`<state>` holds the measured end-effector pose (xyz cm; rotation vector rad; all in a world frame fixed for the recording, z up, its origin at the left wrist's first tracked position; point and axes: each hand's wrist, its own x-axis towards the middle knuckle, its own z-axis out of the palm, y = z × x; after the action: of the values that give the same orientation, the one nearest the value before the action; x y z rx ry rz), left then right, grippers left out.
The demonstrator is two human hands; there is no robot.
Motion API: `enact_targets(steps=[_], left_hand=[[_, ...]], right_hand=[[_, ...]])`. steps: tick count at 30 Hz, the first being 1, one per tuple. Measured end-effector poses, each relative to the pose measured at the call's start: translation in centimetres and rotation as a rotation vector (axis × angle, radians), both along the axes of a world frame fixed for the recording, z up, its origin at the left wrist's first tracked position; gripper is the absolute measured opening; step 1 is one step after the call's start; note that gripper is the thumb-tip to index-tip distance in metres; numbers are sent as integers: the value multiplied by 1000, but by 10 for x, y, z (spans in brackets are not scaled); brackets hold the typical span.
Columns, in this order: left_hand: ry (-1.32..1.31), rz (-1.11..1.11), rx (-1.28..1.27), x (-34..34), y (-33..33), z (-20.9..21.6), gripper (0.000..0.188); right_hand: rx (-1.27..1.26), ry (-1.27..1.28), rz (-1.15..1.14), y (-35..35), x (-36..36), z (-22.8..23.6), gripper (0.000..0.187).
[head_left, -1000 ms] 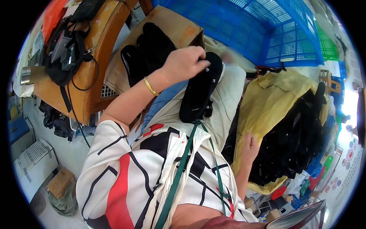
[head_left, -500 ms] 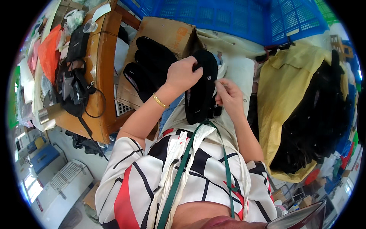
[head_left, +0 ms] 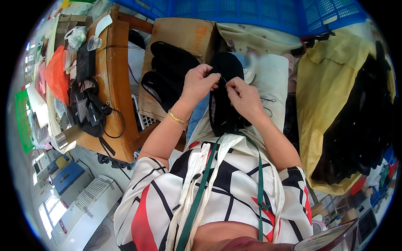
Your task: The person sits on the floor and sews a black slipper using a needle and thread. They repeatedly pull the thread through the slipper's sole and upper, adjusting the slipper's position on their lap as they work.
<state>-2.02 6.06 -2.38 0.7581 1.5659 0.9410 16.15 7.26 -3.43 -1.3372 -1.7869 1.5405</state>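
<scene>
A black cloth shoe [head_left: 226, 62] lies lengthwise on my lap, its toe pointing away from me and its patterned lining showing at the opening. My left hand [head_left: 200, 85] is closed in a pinch on the left side of the shoe's upper. Close beside it, my right hand [head_left: 244, 99] pinches a thin, dark, needle-like thing [head_left: 223, 79] over the middle of the upper. Its tip lies by my left thumb and is too small to make out. A thin black looped cord [head_left: 268, 100] shows just right of my right hand.
More black shoes [head_left: 169, 62] rest on a cardboard box [head_left: 184, 29] at the left. Blue plastic crates [head_left: 238, 11] stand behind. On the right, a yellow sack [head_left: 320, 83] holds many black pieces [head_left: 356, 129]. A wooden table [head_left: 109, 75] with a black bag [head_left: 86, 104] stands at far left.
My right hand has moved left and slightly inward, onto the shoe's upper next to my left hand. The left hand keeps its pinch on the shoe. The whole view has shifted slightly.
</scene>
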Motion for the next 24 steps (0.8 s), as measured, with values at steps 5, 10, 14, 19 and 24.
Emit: enact_targets(steps=[5, 10, 14, 19, 24], left_hand=[[12, -10, 13, 0, 1, -2, 12], [43, -27, 1, 0, 3, 1, 11], [26, -43, -88, -2, 8, 6, 10], [-100, -85, -188, -8, 13, 5, 9], [-134, -61, -190, -7, 12, 6, 8]], right_hand=[[91, -69, 52, 3, 0, -2, 11], [158, -166, 81, 5, -3, 2, 10], [364, -329, 108, -2, -12, 5, 10], [537, -402, 94, -9, -18, -6, 9], [607, -406, 115, -7, -16, -6, 9]])
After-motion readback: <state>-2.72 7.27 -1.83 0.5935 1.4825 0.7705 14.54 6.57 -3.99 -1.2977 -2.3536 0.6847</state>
